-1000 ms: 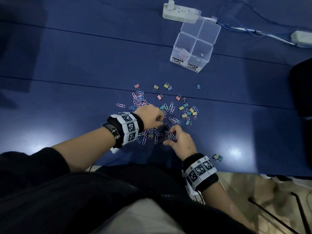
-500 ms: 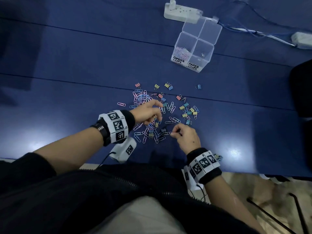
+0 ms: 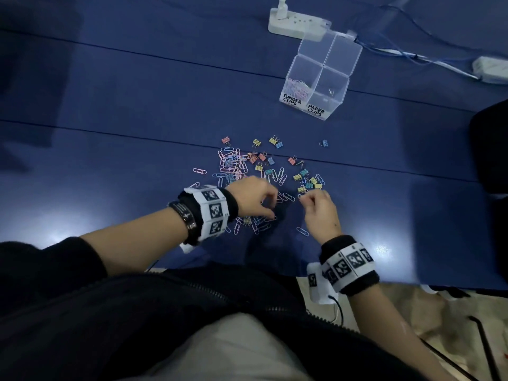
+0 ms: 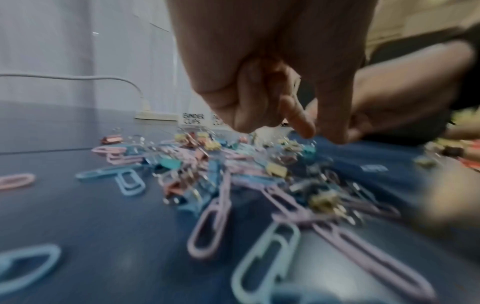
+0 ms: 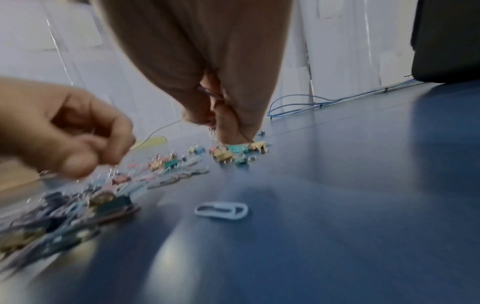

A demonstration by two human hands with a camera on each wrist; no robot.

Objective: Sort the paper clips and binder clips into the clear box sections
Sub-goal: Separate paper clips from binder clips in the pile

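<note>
Pastel paper clips and small binder clips lie mixed in a pile (image 3: 242, 166) (image 4: 233, 174) on the blue table. My left hand (image 3: 270, 204) (image 4: 298, 123) hovers over the pile's near side with curled fingers; what they hold is hidden. My right hand (image 3: 305, 196) (image 5: 226, 131) pinches down at a cluster of yellow and teal binder clips (image 3: 309, 182) (image 5: 233, 152), with thin metal showing between thumb and fingers. The clear box (image 3: 320, 68) stands far behind, with pink paper clips in the section labelled BINDER CLIPS.
One light blue paper clip (image 3: 302, 231) (image 5: 221, 210) lies alone by my right wrist. A white power strip (image 3: 298, 23) and blue cable (image 3: 398, 50) run behind the box. A dark object (image 3: 492, 147) stands at the right. The table edge (image 3: 412, 287) is close to my body.
My right hand moved away from the near paper clips, forward and right to the binder clip cluster. My left hand stayed curled over the pile and shifted slightly right.
</note>
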